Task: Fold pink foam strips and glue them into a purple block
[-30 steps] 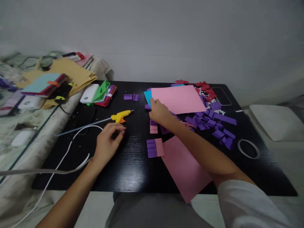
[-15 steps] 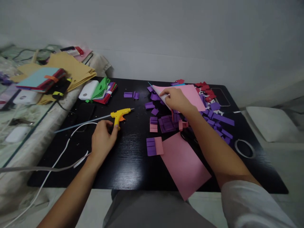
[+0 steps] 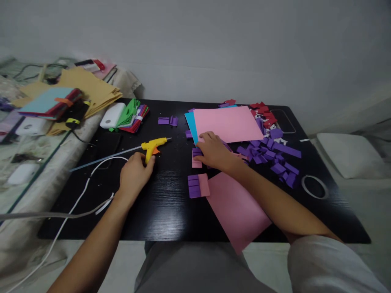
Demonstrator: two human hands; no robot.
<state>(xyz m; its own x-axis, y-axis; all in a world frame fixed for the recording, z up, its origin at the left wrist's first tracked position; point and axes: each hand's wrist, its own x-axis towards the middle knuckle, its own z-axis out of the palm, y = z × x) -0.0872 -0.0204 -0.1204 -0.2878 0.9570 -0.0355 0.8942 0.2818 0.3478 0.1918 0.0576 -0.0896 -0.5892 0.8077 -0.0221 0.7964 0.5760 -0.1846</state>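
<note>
The glue gun [image 3: 152, 144] is touched by the left hand [image 3: 134, 171], whose finger grip cannot be told; right of the gun, a pink sheet [image 3: 228, 123] is overlapped by the right hand [image 3: 214, 151], thumb and fingers apart.

the left hand [image 3: 134, 174] held the yellow glue gun [image 3: 152, 145]; the right hand [image 3: 214, 152] lay at the edge of the farther pink sheet [image 3: 227, 124].

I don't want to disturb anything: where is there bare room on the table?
Bare tabletop lies between the glue gun and the purple-and-pink card, and between the pale ring and the near-right corner. Purple pieces and red scraps crowd the back right.
</note>
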